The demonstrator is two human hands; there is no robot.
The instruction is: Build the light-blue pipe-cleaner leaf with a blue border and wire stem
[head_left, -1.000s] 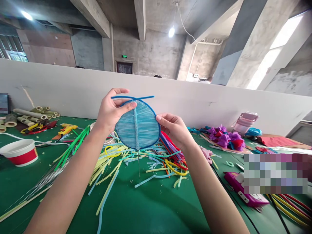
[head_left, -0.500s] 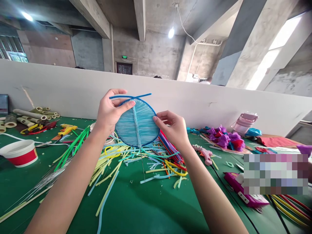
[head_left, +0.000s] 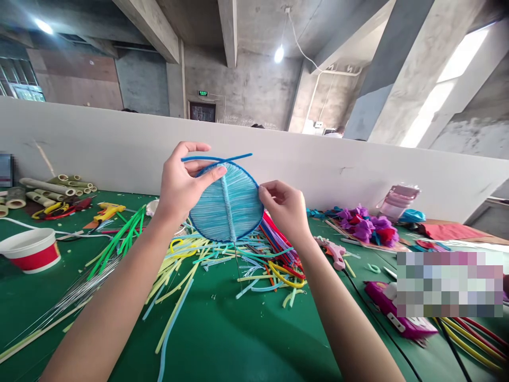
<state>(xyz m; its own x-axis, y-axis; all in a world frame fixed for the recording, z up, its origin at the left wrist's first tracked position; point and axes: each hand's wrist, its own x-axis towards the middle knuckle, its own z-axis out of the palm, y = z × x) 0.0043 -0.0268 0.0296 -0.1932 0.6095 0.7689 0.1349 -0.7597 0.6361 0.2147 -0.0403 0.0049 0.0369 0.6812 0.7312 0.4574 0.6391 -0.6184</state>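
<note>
At the far left of the green surface sit a white and red tub, a few bamboo tubes and a yellow glue gun, all well apart from the hands.

The left hand is raised above the surface, its fingers closed on the upper left rim of a blue wound disc, thumb across the front and the other fingers curled behind, just under the two crossed wire ends at the top. The disc stands nearly upright, facing the camera, a wrapped spine running down its middle and a thin wire stem hanging below.

The right hand pinches the disc's right edge, fingers bent in and touching the rim. The disc thus sits between both hands, above a loose heap of coloured strips.

By the look of it, the step in hand is checking or adjusting the winding at the rim; any further move would call for a steady left grip while the right fingers work along the edge without loosening the threads.

Further right lie a pink glue gun, purple paper flowers and a pink bottle.
</note>
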